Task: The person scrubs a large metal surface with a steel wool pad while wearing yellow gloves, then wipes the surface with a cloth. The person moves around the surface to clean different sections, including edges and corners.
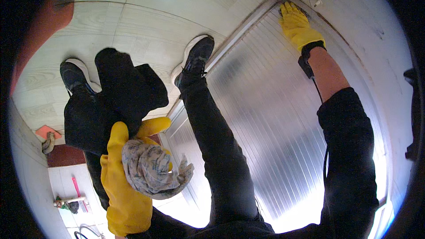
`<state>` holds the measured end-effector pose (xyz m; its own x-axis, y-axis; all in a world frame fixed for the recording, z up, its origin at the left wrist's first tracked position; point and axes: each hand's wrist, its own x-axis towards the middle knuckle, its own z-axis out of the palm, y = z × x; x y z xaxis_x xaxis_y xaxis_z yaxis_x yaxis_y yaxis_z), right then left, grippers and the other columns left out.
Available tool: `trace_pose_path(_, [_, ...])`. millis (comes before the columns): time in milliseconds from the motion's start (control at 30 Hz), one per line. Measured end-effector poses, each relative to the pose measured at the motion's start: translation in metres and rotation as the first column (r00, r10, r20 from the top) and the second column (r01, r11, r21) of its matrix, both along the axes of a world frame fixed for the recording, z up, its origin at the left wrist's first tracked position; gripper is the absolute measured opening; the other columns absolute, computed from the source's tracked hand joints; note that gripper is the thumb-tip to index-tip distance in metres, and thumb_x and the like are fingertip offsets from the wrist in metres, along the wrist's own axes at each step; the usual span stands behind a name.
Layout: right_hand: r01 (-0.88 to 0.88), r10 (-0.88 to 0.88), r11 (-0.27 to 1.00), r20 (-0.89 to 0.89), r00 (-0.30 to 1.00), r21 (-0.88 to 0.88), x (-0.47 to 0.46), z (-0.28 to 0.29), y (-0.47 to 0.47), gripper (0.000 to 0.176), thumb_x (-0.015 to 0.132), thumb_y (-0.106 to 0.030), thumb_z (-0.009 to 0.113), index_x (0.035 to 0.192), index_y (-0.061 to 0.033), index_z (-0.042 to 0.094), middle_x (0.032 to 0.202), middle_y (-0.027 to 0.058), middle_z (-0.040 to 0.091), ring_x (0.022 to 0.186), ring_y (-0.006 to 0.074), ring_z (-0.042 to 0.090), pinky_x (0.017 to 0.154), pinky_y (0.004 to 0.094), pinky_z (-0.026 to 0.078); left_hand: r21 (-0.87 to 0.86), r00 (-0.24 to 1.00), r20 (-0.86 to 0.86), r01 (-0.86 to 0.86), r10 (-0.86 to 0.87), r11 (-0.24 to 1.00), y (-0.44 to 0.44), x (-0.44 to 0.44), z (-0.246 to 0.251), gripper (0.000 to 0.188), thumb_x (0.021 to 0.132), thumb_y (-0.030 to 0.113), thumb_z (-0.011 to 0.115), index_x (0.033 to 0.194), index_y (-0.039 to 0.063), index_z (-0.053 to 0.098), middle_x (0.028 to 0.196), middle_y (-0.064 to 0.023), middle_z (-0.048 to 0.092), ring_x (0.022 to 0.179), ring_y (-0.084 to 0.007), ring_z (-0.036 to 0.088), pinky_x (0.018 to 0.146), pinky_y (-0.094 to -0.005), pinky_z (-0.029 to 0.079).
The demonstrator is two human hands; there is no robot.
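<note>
My left hand, in a yellow rubber glove, holds a crumpled pale patterned cloth in front of my leg. The thumb and a finger stretch past the cloth. Far off at the upper right, my right hand wears a matching glove and lies flat, fingers extended, at the lower corner of a ribbed, shiny panel. Something dark shows beside its fingers; whether it is a pad under the hand or grime on the frame, I cannot tell. The panel's frame meets the floor near my shoe.
My shoes stand on wood-patterned floor tiles. A pale wall borders the panel at right. A reddish object fills the left rim. Lower left, a pink-handled brush is by a small rack.
</note>
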<state>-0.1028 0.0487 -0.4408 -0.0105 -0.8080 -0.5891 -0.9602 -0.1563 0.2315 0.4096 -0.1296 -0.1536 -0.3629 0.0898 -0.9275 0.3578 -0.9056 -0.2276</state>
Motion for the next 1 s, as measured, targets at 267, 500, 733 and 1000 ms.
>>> trace_pose_path(267, [0.034, -0.362, 0.788, 0.418, 0.833, 0.615, 0.219, 0.032, 0.101, 0.040, 0.083, -0.022, 0.064, 0.118, -0.0045, 0.069, 0.120, 0.0209, 0.069, 0.113, 0.0356, 0.066, 0.100, 0.0457, 0.051, -0.327, 0.406, 0.563, 0.909, -0.719, 0.257, -0.019, -0.024, 0.002, 0.046, 0.104, 0.024, 0.048, 0.146, 0.006, 0.048, 0.122, -0.0175, 0.064, 0.106, -0.0243, 0.066, 0.094, -0.0379, 0.055])
trace_pose_path(500, [0.646, -0.893, 0.406, 0.429, 0.133, 0.646, 0.229, 0.118, 0.117, 0.034, 0.091, -0.011, 0.055, 0.120, 0.0008, 0.068, 0.116, 0.0202, 0.071, 0.112, 0.0366, 0.067, 0.094, 0.0434, 0.055, -0.288, 0.142, 0.766, 0.947, -0.627, -0.138, 0.020, 0.002, -0.007, 0.050, 0.093, 0.005, 0.064, 0.142, 0.007, 0.055, 0.121, -0.0168, 0.068, 0.107, -0.0279, 0.069, 0.093, -0.0371, 0.055])
trace_pose_path(733, [0.099, -0.067, -0.390, 0.079, -0.995, 0.916, 0.165, 0.260, -0.016, 0.047, 0.102, -0.008, 0.043, 0.147, 0.0028, 0.044, 0.144, 0.0223, 0.054, 0.123, 0.0477, 0.059, 0.098, 0.0476, 0.055, -0.323, 0.189, 0.745, 0.942, -0.640, -0.097, 0.029, 0.042, 0.007, 0.050, 0.091, 0.011, 0.065, 0.140, 0.006, 0.056, 0.122, -0.0190, 0.069, 0.111, -0.0371, 0.066, 0.097, -0.0414, 0.052])
trace_pose_path(1000, [-0.245, 0.433, -0.163, -0.154, -0.888, 0.956, 0.251, 0.357, -0.135, 0.045, 0.105, -0.020, 0.046, 0.144, 0.0033, 0.048, 0.146, 0.0209, 0.054, 0.132, 0.0452, 0.052, 0.106, 0.0548, 0.048, -0.212, 0.734, 0.491, 0.623, -0.469, 0.753, -0.016, -0.026, 0.085, 0.043, 0.094, 0.028, 0.073, 0.126, 0.000, 0.065, 0.105, -0.0114, 0.072, 0.095, -0.0199, 0.069, 0.084, -0.0310, 0.055])
